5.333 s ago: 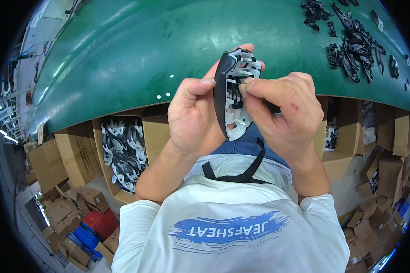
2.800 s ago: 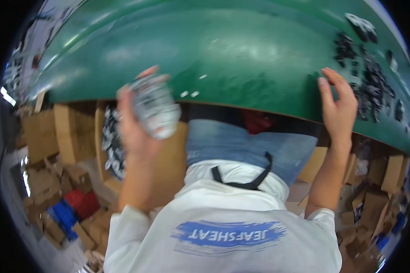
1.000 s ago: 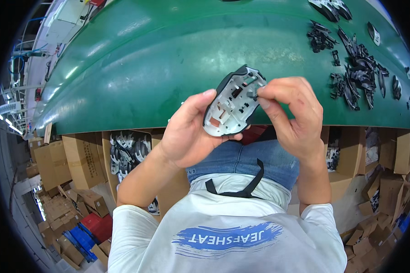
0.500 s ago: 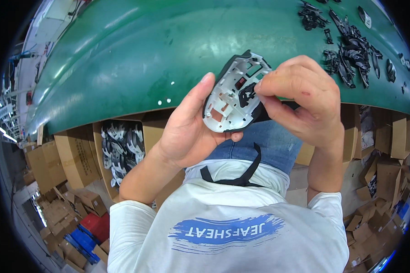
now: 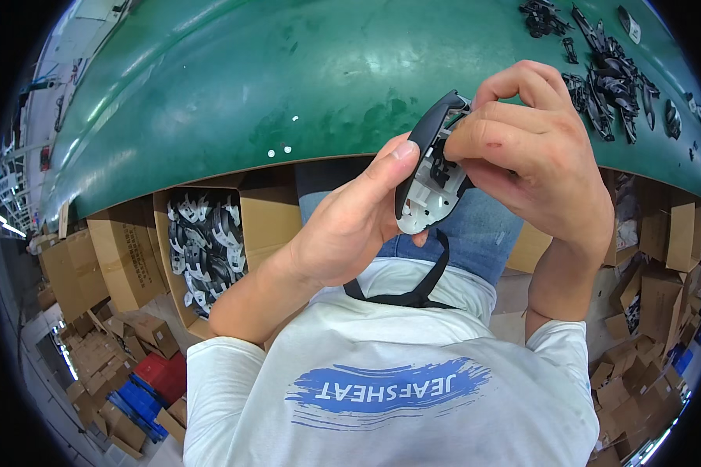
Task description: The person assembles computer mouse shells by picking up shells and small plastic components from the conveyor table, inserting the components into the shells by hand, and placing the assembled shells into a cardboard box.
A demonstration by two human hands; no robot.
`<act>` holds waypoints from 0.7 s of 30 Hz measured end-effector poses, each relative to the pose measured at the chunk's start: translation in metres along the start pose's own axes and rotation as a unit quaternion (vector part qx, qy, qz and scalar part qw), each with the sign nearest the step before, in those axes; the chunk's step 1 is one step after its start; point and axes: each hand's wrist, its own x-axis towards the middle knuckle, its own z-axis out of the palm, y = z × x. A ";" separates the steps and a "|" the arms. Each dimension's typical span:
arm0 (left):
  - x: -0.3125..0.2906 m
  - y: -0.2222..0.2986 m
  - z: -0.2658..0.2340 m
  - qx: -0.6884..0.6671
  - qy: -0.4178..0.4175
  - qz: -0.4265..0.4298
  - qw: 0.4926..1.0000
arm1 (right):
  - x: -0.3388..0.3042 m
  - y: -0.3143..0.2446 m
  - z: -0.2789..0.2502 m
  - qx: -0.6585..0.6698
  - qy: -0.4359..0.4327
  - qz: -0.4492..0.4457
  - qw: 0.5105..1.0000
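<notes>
**Both hands closed on a plastic shell part, held above the lap**

Nearest to us we see the white T-shirt (image 5: 397,389) with a blue printed mark, and a black strap (image 5: 413,292) looped below the part. Beyond it, blue jeans (image 5: 475,233) cover the lap.

Above the lap we record the left hand (image 5: 343,226) coming in from the lower left. Its thumb lies along the dark outer edge of a plastic shell part (image 5: 432,175), and the rest of its fingers are behind the part, mostly hidden. The grip is closed on the part. The part is turned edge-on: dark grey curved back to the left, pale ribbed inside facing right and down.

The right hand (image 5: 537,156) closes over the upper right side of the same part. Its fingers (image 5: 483,136) curl onto the pale inside face and press there; we cannot tell whether anything small sits under the fingertips.

To the left, below the table edge, an open cardboard box (image 5: 202,249) holds many grey and black parts of similar shape. More cardboard boxes (image 5: 93,265) stand around it.

Farthest, the green tabletop (image 5: 288,86) curves across the view. A heap of small black parts (image 5: 607,78) lies on it at upper right, well apart from the hands.
</notes>
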 end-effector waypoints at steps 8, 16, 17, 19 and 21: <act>-0.009 -0.014 0.012 -0.034 -0.002 0.102 0.994 | -0.017 -0.024 0.041 0.034 0.212 0.092 0.972; -0.015 -0.026 -0.003 -0.200 -0.019 0.062 0.978 | -0.021 -0.015 0.023 0.108 0.156 0.041 0.981; -0.014 -0.026 -0.003 -0.207 -0.019 0.053 0.977 | -0.021 -0.014 0.018 0.119 0.117 0.038 0.985; -0.011 -0.024 -0.004 -0.214 -0.020 0.045 0.975 | -0.021 -0.014 0.009 0.128 0.078 0.034 0.988; -0.008 -0.024 -0.009 -0.191 -0.117 0.050 0.973 | -0.019 -0.013 0.004 0.126 0.051 0.040 0.990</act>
